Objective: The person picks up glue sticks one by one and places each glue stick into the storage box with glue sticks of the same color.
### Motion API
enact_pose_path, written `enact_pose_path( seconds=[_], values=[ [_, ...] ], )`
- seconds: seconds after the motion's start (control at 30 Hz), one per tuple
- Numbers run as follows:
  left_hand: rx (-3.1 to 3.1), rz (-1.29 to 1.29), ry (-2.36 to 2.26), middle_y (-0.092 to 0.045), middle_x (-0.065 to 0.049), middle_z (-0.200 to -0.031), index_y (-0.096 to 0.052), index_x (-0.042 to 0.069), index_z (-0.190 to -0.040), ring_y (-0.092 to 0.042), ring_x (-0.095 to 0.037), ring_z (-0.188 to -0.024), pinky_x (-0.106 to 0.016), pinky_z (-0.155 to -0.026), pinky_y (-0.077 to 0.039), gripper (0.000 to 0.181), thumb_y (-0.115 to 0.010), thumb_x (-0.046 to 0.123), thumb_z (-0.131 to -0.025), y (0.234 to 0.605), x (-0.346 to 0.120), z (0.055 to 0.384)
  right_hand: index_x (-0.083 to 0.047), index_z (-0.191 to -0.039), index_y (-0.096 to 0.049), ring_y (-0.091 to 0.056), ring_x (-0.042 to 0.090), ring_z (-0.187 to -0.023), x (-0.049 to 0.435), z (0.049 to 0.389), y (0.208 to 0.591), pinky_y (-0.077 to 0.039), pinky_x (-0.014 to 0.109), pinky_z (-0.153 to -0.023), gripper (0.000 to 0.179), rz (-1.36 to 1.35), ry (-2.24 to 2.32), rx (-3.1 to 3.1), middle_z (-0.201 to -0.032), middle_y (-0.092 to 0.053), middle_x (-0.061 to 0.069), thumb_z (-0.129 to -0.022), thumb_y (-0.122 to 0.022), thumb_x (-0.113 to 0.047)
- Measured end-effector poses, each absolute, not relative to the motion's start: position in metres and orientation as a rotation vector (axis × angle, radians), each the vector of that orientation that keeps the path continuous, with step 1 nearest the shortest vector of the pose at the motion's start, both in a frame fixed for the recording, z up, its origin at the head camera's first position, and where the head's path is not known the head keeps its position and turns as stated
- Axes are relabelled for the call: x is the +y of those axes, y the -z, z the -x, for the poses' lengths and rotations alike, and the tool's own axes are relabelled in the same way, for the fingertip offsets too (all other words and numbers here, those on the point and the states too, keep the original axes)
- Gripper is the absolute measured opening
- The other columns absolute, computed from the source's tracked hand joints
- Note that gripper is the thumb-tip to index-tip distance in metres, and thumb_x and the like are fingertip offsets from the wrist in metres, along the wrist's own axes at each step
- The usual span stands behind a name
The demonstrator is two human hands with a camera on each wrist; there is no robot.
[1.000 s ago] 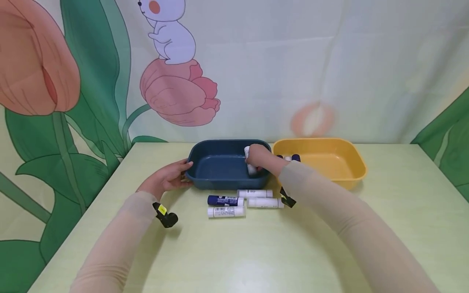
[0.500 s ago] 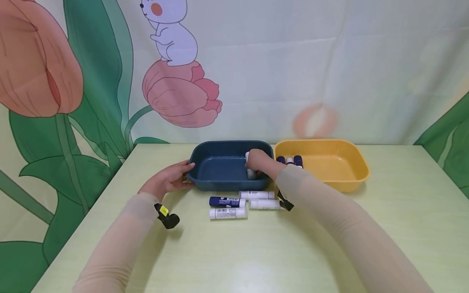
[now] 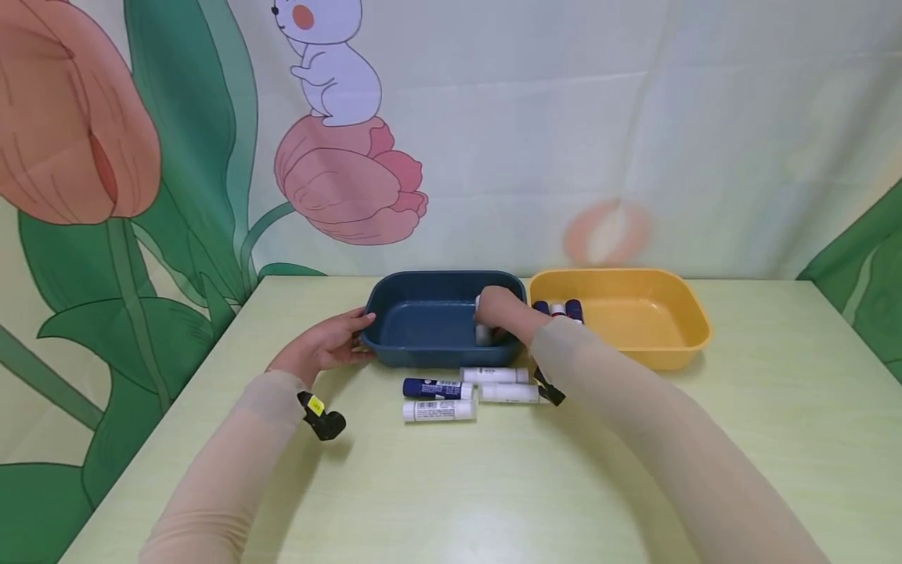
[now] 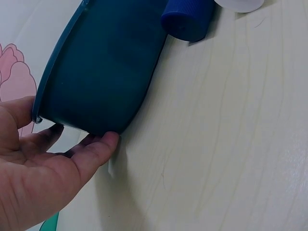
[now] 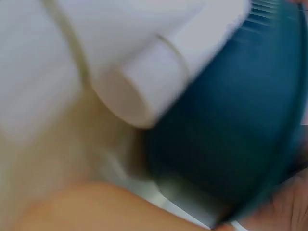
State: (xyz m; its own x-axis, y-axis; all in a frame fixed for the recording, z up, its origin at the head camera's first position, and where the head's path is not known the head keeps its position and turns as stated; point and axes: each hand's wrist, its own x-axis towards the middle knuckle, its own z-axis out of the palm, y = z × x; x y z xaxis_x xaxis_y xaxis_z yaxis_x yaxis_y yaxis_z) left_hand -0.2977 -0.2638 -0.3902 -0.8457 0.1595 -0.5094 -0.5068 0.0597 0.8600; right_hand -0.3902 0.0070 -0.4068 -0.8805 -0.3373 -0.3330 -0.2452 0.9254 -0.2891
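Observation:
In the head view, my left hand (image 3: 330, 341) holds the left end of a dark blue plastic basin (image 3: 423, 359), thumb at the rim and fingers against the outer wall. The left wrist view shows the fingertips (image 4: 111, 139) on the lower side of that basin. My right hand (image 3: 502, 308) reaches into the basin's right end and grips a white glue stick (image 3: 483, 334), mostly covered by the hand. In front of the basin lie a navy glue stick (image 3: 431, 388) with a white end and several white glue sticks (image 3: 440, 410).
To the right, close beside the blue basin, stands a yellow basin (image 3: 687, 337). Glue sticks (image 3: 573, 310) with navy and white ends lie at its left side. A printed curtain (image 3: 493, 157) hangs behind the pale table (image 3: 451, 486).
My right hand has lowered the white glue stick a little further into the blue basin. My left hand stays at the basin's left end. The whole view has shifted slightly.

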Motion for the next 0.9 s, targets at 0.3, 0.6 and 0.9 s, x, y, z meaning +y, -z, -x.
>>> enact_pose_path(
  seconds=[0.3,0.6,0.9],
  values=[
    [1.87,0.31,-1.84,-0.011,-0.021,-0.171,-0.001,0.018,-0.166,-0.021,-0.032,-0.154,-0.054,-0.129,-0.023,0.06,-0.028,0.026,-0.114,0.392,-0.266,0.296,0.008,-0.146,-0.049,-0.059,0.017,-0.064,0.043,0.317,0.336,-0.057,0.033,-0.09,0.049,0.615,0.49,2.786,-0.088,-0.064,0.012,-0.106,-0.055,-0.018],
    [1.871,0.321,-1.839,-0.01,-0.021,-0.172,-0.001,0.018,-0.166,-0.02,-0.033,-0.155,-0.054,-0.128,-0.023,0.06,-0.029,0.026,-0.114,0.39,-0.264,0.296,0.003,-0.137,-0.061,-0.06,0.019,-0.082,0.078,0.268,0.333,-0.053,0.029,-0.076,0.042,0.796,0.71,2.762,-0.104,-0.07,0.013,-0.099,-0.066,-0.015],
    [1.871,0.316,-1.833,-0.008,-0.021,-0.172,0.0,0.019,-0.166,-0.018,-0.033,-0.155,-0.055,-0.129,-0.022,0.061,-0.029,0.026,-0.113,0.388,-0.264,0.295,-0.001,-0.13,-0.067,-0.067,0.024,-0.104,0.09,0.232,0.355,-0.06,0.038,-0.093,0.041,0.902,0.48,2.771,-0.118,-0.072,0.013,-0.094,-0.075,-0.019]
  ],
)
